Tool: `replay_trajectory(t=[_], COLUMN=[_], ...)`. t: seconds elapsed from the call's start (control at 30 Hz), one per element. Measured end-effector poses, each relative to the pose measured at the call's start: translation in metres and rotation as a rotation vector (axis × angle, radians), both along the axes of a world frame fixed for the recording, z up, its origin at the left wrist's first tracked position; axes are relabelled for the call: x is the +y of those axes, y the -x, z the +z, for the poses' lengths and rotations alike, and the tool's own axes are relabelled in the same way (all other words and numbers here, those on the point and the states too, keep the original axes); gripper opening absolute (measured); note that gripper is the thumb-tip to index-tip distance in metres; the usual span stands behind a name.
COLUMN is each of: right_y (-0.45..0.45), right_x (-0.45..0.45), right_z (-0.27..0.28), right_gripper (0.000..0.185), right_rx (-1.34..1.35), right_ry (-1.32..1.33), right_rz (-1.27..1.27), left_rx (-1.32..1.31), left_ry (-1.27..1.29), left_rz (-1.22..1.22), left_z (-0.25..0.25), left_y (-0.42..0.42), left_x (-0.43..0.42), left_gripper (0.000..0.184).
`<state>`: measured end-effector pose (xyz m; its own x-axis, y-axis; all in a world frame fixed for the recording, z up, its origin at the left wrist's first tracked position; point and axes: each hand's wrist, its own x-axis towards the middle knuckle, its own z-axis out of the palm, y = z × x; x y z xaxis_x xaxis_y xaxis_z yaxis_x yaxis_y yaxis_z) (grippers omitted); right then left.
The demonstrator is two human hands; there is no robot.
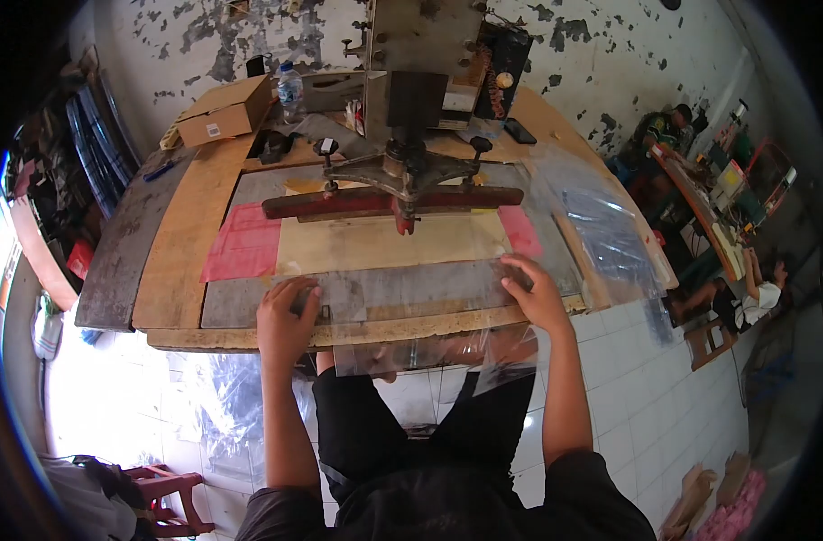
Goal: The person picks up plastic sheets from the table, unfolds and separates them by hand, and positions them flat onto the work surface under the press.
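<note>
A clear plastic sheet (411, 293) lies across the near part of the press bed and hangs over the wooden front edge towards my lap. My left hand (288, 311) rests by the sheet's left side, fingers bent and thumb apart. At the right side of the sheet is my right hand (536, 296), its index finger and thumb spread, fingertips at the plastic. Beyond my hands lies a cream strip (384, 243) with a pink piece (242, 242) at its left end and another pink piece (519, 231) at its right. Above it hangs the press's long bar (339, 206).
A cardboard box (222, 113) and a water bottle (289, 90) stand at the back left. A phone (519, 131) lies at the back right. Clear plastic sheets (610, 234) are stacked at the right. Two people sit farther right. A red stool (172, 496) stands lower left.
</note>
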<state>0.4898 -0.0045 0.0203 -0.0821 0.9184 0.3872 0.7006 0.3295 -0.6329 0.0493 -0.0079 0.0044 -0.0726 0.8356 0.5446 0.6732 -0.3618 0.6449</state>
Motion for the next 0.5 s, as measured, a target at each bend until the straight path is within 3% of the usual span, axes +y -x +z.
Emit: replay_trajectory(t=[0.07, 0.13, 0.17, 0.33, 0.47, 0.5], right_y=[0.0, -0.003, -0.002, 0.014, 0.009, 0.009], right_x=[0.003, 0.019, 0.029, 0.096, 0.121, 0.119], right_z=[0.006, 0.013, 0.014, -0.01, -0.014, -0.008], right_gripper=[0.041, 0.049, 0.049, 0.052, 0.046, 0.04], right_rx=[0.062, -0.186, -0.184, -0.267, -0.225, -0.112], right_ry=[0.094, 0.063, 0.067, 0.078, 0.127, 0.162], right_rz=[-0.007, 0.009, 0.008, -0.238, -0.227, -0.199], left_rx=[0.016, 0.014, 0.01, -0.015, -0.019, -0.018], left_ry=[0.003, 0.006, 0.002, 0.033, 0.041, 0.037], left_rz=[-0.001, 0.003, 0.006, -0.003, -0.009, -0.002], left_z=[-0.002, 0.0, 0.001, 0.003, 0.005, 0.004], left_y=[0.001, 0.0, -0.001, -0.002, 0.0, 0.0], left_x=[0.0, -0.001, -0.002, -0.003, -0.003, -0.002], left_gripper=[0.017, 0.017, 0.017, 0.017, 0.017, 0.017])
